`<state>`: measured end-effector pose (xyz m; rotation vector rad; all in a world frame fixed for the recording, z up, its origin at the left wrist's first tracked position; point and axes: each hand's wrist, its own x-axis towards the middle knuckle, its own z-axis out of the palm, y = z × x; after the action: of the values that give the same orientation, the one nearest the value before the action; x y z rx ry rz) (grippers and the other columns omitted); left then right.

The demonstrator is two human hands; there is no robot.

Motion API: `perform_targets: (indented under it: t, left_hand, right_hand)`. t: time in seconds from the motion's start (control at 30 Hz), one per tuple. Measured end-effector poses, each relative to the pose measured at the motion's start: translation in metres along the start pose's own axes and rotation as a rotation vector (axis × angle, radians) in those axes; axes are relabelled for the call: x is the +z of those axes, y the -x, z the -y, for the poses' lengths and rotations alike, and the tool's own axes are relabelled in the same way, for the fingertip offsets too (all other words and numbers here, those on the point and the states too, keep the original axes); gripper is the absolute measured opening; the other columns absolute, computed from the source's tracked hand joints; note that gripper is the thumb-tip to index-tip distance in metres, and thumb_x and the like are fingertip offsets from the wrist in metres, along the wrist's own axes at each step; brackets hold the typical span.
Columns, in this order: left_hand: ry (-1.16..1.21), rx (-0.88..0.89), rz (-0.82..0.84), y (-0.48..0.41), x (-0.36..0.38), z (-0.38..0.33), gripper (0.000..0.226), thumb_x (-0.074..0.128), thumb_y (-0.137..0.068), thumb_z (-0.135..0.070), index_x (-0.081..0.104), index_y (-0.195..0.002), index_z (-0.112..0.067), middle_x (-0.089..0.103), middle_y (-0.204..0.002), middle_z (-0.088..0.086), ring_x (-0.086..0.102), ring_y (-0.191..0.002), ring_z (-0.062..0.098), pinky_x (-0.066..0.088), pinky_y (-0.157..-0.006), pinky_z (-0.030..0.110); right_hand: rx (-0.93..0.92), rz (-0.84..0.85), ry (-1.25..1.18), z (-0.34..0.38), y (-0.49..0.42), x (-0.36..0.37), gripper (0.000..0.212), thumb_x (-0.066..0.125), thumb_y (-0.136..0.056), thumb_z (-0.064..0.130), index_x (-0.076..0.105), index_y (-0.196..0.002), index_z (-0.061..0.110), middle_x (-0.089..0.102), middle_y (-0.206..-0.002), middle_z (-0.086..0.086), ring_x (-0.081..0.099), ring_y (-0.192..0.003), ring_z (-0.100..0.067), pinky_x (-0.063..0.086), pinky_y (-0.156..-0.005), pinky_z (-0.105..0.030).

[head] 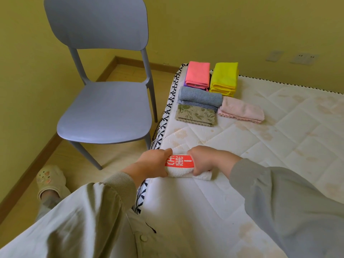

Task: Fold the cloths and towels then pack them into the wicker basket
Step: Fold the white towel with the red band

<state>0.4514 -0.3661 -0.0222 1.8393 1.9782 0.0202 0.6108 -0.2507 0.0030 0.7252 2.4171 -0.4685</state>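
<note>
Terry-cloth white towel (179, 173), folded block | left hand (152, 162) and right hand (206, 161) grips clutch its ends

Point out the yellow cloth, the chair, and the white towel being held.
yellow cloth (224, 77): head view, top layer of the folded stack.
chair (106, 110): head view, middle of the seat.
white towel (179, 161): head view, its red printed band.

Left hand (153, 162) and right hand (203, 161) gripping folded white towel (181, 169) with red printed band at mattress (242, 146) edge, six folded cloths grouped beyond, grey chair (106, 108) beside.
</note>
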Motion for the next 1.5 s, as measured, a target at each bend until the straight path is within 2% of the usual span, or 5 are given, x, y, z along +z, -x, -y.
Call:
perform_targets:
  t: [0.4, 0.63, 0.9, 1.2, 1.5]
  left_hand:
    - [1.524, -0.248, 0.091, -0.005, -0.001, 0.022, 0.081, 0.091, -0.045, -0.014, 0.056, -0.118, -0.007, 0.069, -0.110, 0.012, 0.066, -0.103, 0.028, 0.057, -0.082, 0.034]
    - [1.728, -0.443, -0.024, -0.062, -0.018, -0.002, 0.031, 0.066, -0.087, -0.015, 0.056, -0.115, -0.007, 0.066, -0.115, 0.013, 0.064, -0.106, 0.030, 0.055, -0.087, 0.044]
    - [1.492, -0.619, -0.158, -0.127, -0.026, -0.012, 0.045, 0.059, -0.093, -0.015, 0.042, -0.134, -0.005, 0.053, -0.128, 0.015, 0.055, -0.109, 0.033, 0.054, -0.078, 0.045]
    - [0.022, 0.152, -0.720, -0.116, -0.015, -0.012, 0.023, 0.057, -0.085, -0.020, 0.070, -0.101, -0.010, 0.066, -0.113, 0.009, 0.061, -0.096, 0.033, 0.054, -0.075, 0.040]
    - [-0.080, 0.045, -0.278, -0.100, -0.003, -0.017, 0.052, 0.035, -0.101, -0.031, 0.026, -0.150, -0.015, 0.020, -0.158, 0.004, 0.016, -0.145, 0.026, 0.021, -0.116, 0.045]
  right_hand:
    - [0.076, -0.128, -1.550, -0.056, 0.013, 0.016, 0.040, 0.064, -0.075, -0.015, 0.064, -0.110, 0.004, 0.070, -0.100, -0.008, 0.066, -0.093, -0.020, 0.053, -0.078, -0.025]
    - [0.333, -0.457, -1.951, -0.077, -0.006, 0.018, 0.029, 0.060, -0.088, 0.005, 0.059, -0.116, 0.001, 0.066, -0.107, -0.013, 0.063, -0.097, -0.027, 0.051, -0.084, -0.040]
    - [0.753, -0.766, -1.426, -0.090, -0.032, -0.009, 0.016, 0.054, -0.093, 0.014, 0.063, -0.101, 0.004, 0.060, -0.093, -0.009, 0.052, -0.084, -0.024, 0.040, -0.072, -0.029]
    - [0.532, -1.188, -0.132, -0.069, -0.047, 0.004, 0.036, 0.054, -0.082, 0.021, 0.058, -0.116, 0.011, 0.060, -0.114, -0.010, 0.052, -0.104, -0.031, 0.036, -0.088, -0.042]
    - [0.525, -0.841, -0.025, -0.064, -0.051, 0.019, 0.046, 0.027, -0.087, 0.039, 0.060, -0.103, 0.011, 0.062, -0.100, -0.009, 0.054, -0.100, -0.031, 0.035, -0.098, -0.052]
